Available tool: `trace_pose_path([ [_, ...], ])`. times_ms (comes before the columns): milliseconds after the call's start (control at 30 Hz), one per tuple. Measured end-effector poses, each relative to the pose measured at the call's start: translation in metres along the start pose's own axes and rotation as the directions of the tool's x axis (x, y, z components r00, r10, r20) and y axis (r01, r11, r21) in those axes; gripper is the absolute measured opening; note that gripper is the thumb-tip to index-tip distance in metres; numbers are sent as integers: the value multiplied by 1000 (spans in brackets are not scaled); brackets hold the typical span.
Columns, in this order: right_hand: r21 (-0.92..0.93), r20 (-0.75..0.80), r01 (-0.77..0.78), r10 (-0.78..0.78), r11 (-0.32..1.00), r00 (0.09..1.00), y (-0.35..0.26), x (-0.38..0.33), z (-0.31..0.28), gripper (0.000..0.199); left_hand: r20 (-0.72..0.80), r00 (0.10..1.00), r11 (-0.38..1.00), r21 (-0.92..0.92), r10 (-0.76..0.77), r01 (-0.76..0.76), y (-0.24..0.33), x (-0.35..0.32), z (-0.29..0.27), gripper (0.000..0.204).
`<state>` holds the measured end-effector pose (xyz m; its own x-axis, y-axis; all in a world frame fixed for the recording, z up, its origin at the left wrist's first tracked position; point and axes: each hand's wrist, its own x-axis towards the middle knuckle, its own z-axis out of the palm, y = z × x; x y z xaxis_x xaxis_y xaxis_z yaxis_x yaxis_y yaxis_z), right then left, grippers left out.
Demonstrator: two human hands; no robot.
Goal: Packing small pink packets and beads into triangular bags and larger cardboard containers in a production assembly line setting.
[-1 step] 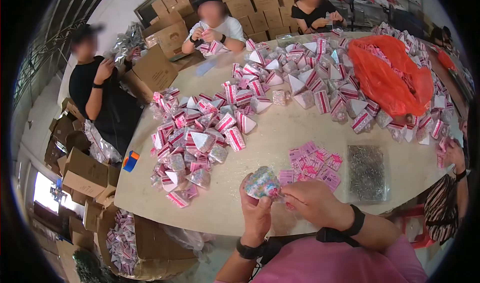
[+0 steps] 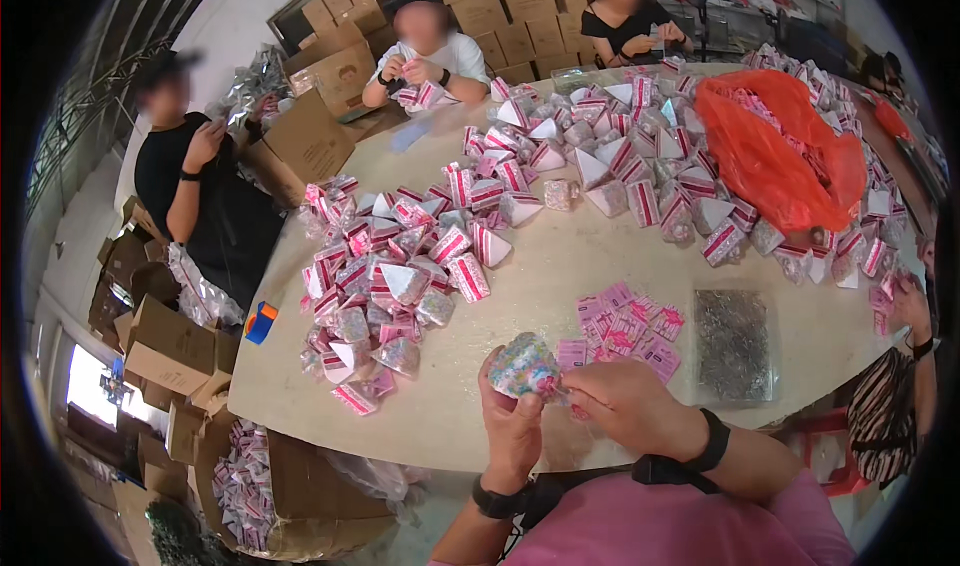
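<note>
Near the front edge of the table, my left hand cups a clear plastic bag filled with small multicoloured bits that look like beads. A small pink piece shows at the bag's lower right. My right hand has its thumb and fingers pinched at that same side of the bag; what exactly they grip is partly hidden. Just beyond my right hand lies a loose spread of pink printed cards. To their right sits a clear shallow box holding many tiny dark metallic pieces.
A heap of filled bags with pink-and-white cards covers the table's left middle; another heap lies beyond, beside a red plastic bag. Blue-orange tape rests at the left edge. A carton stands lower left. Co-workers surround the table.
My hands and the bag hold the same position. The co-worker at the left has shifted very slightly.
</note>
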<state>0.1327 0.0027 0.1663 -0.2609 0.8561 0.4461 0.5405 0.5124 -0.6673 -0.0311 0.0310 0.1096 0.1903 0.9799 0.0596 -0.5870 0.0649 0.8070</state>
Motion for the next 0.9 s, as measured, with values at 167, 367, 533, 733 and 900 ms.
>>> trace_pose_path([
  [167,-46,26,-5,7,999,1000,-3,1,-5,15,10,1000,1000,5,19,-19,-4,0,-1,81],
  [367,-76,9,22,-21,997,1000,0,0,-3,10,9,1000,1000,-7,8,-8,-5,-1,-1,83],
  [533,-9,-14,-54,54,999,998,0,0,-4,10,21,999,999,-25,-41,41,-3,-1,-2,84],
  [733,66,-63,-133,137,989,989,4,-6,-10,11,89,967,921,-296,-237,253,-15,2,-21,62],
  [900,173,-29,-307,316,936,948,11,-13,-20,11,100,932,820,-449,-349,355,-18,8,-24,52],
])
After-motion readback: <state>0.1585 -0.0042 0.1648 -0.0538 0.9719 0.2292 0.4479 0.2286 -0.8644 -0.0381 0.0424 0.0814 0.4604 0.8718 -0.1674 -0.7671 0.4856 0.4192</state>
